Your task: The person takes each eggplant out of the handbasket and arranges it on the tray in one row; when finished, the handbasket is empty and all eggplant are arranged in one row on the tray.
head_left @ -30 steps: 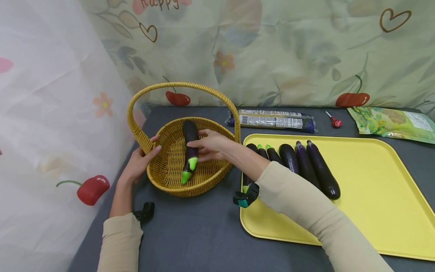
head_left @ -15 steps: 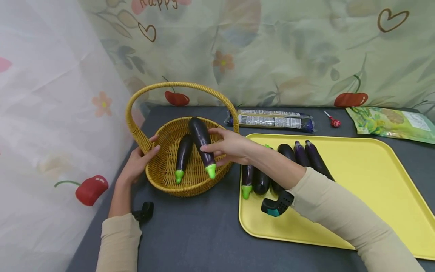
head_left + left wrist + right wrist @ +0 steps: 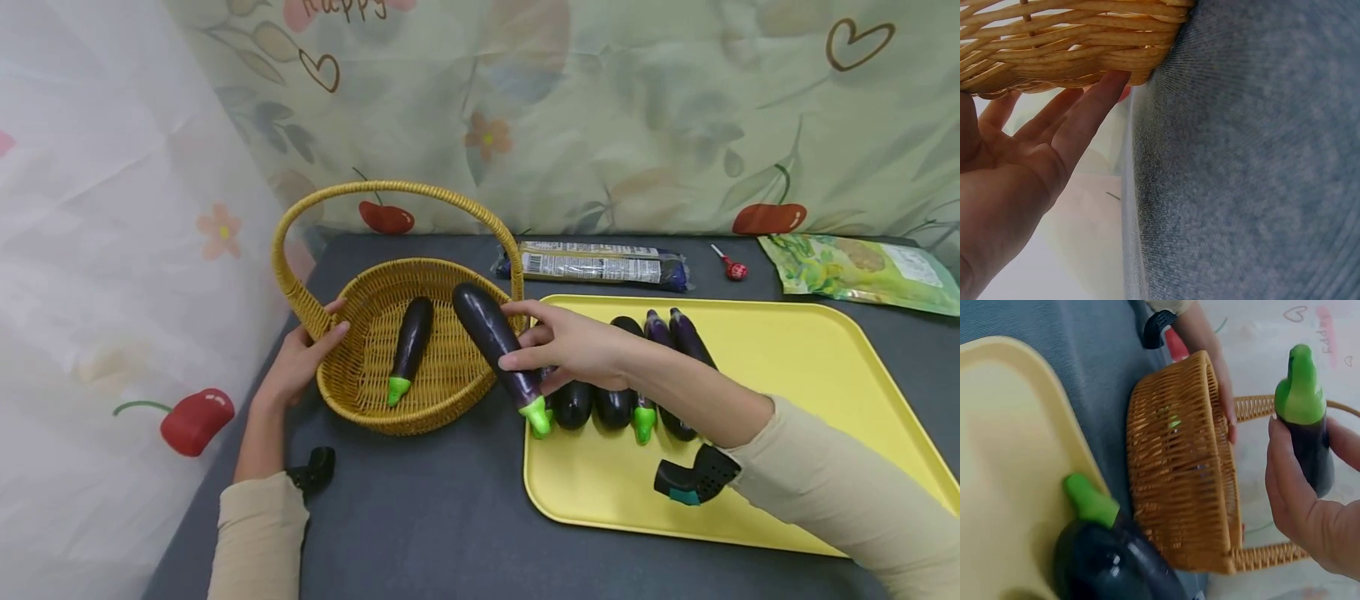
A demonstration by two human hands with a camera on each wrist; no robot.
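My right hand [image 3: 581, 343] holds a dark purple eggplant [image 3: 489, 327] with a bright green cap, thumb on its near side. The eggplant hangs tilted over the right rim of the wicker basket [image 3: 408, 423], cap end toward the yellow tray [image 3: 810, 400]. In the right wrist view its green cap [image 3: 1300, 400] points up between thumb and fingers. Inside the basket lies a smaller eggplant [image 3: 412, 342]. My left hand [image 3: 296, 367] grips the basket's left side at the handle base; in the left wrist view its fingers [image 3: 1088, 119] touch the woven wall from outside.
Several eggplants [image 3: 573, 407] lie side by side on the tray's left half, partly behind the right forearm. Behind the tray are a plastic-wrapped package [image 3: 600, 265], a red lollipop [image 3: 735, 270] and a green bag [image 3: 862, 271]. The basket's tall handle [image 3: 397, 187] arches overhead.
My right hand has lifted the held eggplant off the smaller one and carried it rightward from the basket's middle to over its right rim. My left hand stays on the basket.
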